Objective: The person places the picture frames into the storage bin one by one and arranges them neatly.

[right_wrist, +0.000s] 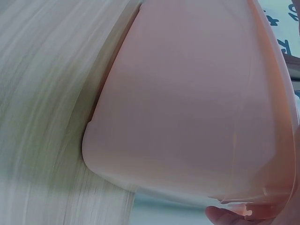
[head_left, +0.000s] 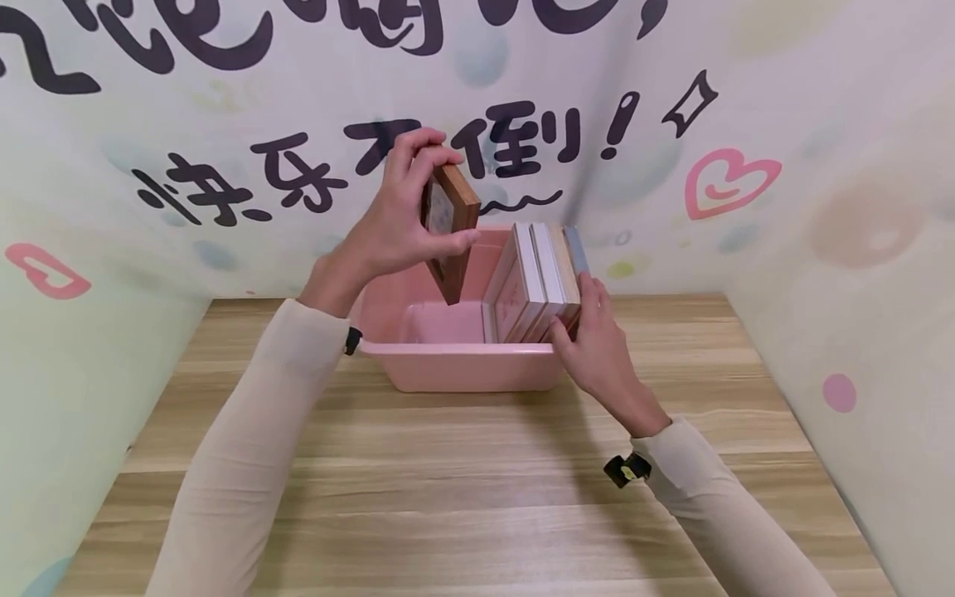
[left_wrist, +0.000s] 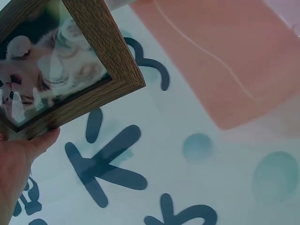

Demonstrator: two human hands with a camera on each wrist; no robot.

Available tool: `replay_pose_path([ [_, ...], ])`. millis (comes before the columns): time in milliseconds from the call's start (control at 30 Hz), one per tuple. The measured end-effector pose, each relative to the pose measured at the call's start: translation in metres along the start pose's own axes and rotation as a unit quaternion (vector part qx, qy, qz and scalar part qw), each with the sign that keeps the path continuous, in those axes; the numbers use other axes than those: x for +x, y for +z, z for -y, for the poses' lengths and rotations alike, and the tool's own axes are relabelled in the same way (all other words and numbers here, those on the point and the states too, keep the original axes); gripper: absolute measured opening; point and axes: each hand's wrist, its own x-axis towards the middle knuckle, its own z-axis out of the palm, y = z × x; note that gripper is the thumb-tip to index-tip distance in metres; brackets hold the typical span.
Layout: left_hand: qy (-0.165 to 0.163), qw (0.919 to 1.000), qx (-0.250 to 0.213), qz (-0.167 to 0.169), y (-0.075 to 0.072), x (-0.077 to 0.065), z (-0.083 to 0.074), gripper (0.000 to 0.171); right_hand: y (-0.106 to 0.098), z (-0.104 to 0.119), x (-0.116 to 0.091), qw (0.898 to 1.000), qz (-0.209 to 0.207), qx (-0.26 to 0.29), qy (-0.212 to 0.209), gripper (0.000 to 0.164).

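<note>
My left hand grips a brown wooden picture frame, thumb on one side and fingers over its top, tilted above the pink basin. In the left wrist view, the picture frame shows a furry animal photo behind shiny glazing. A row of several picture frames, white, light wood and blue, stands on edge at the basin's right end. My right hand holds this row at its outer end, thumb at the near edges and fingers by the blue one. Basin wall fills most of the right wrist view.
The basin sits on a wood-grain table near the back wall, which carries black lettering and coloured dots. Side walls rise at left and right. A pink heart is printed on the wall at upper right.
</note>
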Motion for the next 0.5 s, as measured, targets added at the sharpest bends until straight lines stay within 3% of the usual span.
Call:
replay_pose_path([
  [267, 0.013, 0.9999, -0.009, 0.002, 0.008, 0.016, -0.007, 0.073, 0.000, -0.002, 0.001, 1.000, 0.000, 0.000, 0.003, 0.076],
  [500, 0.018, 0.9996, -0.011, 0.020, 0.022, 0.020, -0.004, 0.075, 0.001, -0.002, 0.001, 1.000, -0.004, -0.003, 0.001, 0.076],
])
